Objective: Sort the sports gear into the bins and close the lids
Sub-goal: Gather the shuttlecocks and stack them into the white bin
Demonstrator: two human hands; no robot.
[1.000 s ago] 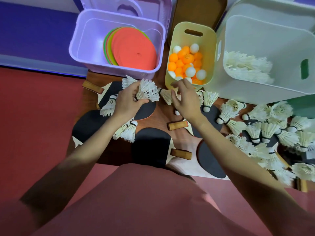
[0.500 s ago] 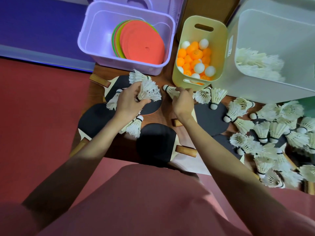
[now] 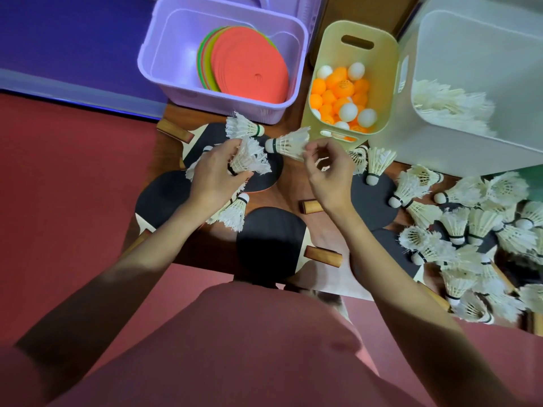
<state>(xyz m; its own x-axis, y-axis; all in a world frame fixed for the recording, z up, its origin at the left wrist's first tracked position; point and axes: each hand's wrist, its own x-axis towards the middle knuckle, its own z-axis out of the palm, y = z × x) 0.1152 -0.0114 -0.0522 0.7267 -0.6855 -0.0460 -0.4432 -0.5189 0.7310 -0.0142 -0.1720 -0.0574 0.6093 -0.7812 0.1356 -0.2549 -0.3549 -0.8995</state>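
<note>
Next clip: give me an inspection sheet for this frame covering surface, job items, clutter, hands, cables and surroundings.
Surface: low wooden table, mostly covered by gear.
Job items: lilac bin holds flat disc markers; yellow bin holds orange and white balls; white bin holds shuttlecocks. Loose shuttlecocks piled at right; black paddles lie on the table. All three bins are open.
Clutter: nothing seen.
Hands: left hand grips a bunch of shuttlecocks; right hand pinches a single shuttlecock.
Cables: nothing seen.
Surroundings: red floor, purple mat beyond.
</note>
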